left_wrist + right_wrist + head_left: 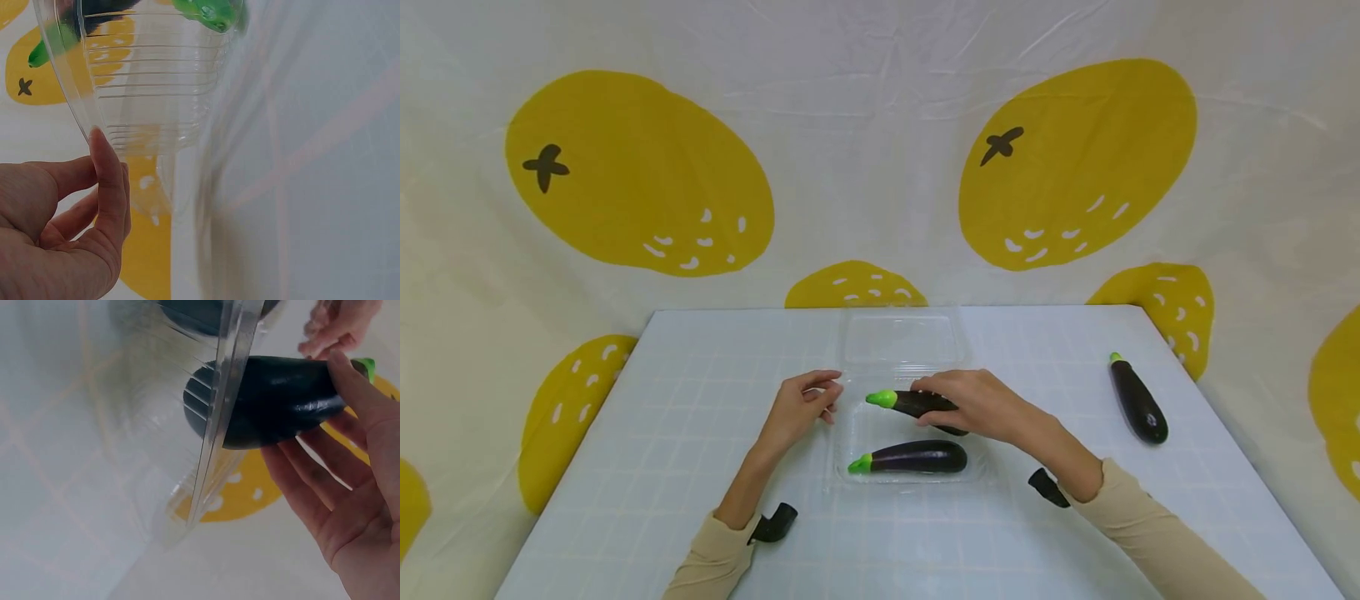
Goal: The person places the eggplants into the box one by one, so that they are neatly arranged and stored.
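Observation:
My right hand (981, 404) grips a dark purple eggplant (912, 403) with a bright green stem, thumb on one side and fingers on the other. The eggplant is held over the back part of a clear plastic container (844, 433), its stem pointing left. In the right wrist view its rounded end (200, 400) shows through the container wall. A second eggplant (917, 457) lies along the container's front side, stem also left. At the container's left rim, my left hand (801, 408) has loosely bent fingers; a fingertip (97, 137) is right at the rim in the left wrist view.
The container's hinged lid (902, 340) lies folded back toward the table's far edge. A third eggplant (1138, 402) lies on the right of the table (700, 400). Behind hangs a cloth (865, 167) printed with yellow fruit.

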`<action>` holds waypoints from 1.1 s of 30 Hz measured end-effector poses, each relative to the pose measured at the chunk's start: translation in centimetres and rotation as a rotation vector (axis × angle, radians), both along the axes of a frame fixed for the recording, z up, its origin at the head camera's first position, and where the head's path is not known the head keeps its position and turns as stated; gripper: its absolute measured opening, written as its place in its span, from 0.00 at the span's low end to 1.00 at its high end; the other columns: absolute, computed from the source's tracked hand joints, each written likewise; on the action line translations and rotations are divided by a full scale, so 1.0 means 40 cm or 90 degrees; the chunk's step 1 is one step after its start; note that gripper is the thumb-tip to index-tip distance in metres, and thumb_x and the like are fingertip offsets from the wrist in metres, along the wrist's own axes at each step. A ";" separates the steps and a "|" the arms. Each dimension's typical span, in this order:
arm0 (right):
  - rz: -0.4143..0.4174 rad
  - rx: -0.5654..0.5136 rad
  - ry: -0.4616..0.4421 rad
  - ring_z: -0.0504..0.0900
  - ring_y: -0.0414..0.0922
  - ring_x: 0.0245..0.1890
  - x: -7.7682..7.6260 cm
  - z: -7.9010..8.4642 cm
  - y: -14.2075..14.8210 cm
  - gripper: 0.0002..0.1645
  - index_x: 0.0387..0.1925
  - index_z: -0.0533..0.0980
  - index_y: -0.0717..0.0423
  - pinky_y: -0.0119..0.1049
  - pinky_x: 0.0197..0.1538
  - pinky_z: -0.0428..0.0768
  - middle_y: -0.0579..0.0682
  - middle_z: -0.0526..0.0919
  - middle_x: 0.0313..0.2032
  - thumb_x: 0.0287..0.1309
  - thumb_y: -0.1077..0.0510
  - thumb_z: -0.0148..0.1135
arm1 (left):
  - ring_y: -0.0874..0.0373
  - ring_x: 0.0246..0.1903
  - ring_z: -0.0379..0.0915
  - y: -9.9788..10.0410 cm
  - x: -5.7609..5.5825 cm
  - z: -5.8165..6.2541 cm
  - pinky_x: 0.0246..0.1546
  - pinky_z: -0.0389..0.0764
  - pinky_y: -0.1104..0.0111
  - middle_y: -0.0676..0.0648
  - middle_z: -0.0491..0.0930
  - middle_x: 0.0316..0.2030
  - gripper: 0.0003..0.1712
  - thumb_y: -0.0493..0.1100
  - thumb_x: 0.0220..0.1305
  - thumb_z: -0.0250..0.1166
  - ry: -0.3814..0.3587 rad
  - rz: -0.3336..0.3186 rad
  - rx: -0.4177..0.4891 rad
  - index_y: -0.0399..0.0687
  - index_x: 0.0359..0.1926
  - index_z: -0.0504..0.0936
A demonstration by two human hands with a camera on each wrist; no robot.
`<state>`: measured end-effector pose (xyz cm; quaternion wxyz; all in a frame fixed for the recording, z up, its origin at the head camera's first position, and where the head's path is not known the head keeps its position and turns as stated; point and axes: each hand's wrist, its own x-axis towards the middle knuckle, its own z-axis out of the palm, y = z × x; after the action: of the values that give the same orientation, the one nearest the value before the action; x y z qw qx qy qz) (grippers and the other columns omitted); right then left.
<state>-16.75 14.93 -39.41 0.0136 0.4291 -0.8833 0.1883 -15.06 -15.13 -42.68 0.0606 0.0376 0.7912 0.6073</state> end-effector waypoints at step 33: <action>0.042 0.073 -0.092 0.85 0.44 0.42 0.001 -0.072 -0.043 0.20 0.56 0.80 0.54 0.38 0.45 0.84 0.48 0.88 0.48 0.67 0.50 0.69 | 0.54 0.22 0.80 -0.016 -0.039 -0.087 0.29 0.83 0.72 0.36 0.82 0.41 0.21 0.36 0.70 0.67 0.010 0.008 0.022 0.30 0.60 0.80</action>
<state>-16.72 13.21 -42.29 -0.0810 0.4433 -0.8767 0.1686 -16.61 -15.79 -46.18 0.0501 0.0386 0.7814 0.6208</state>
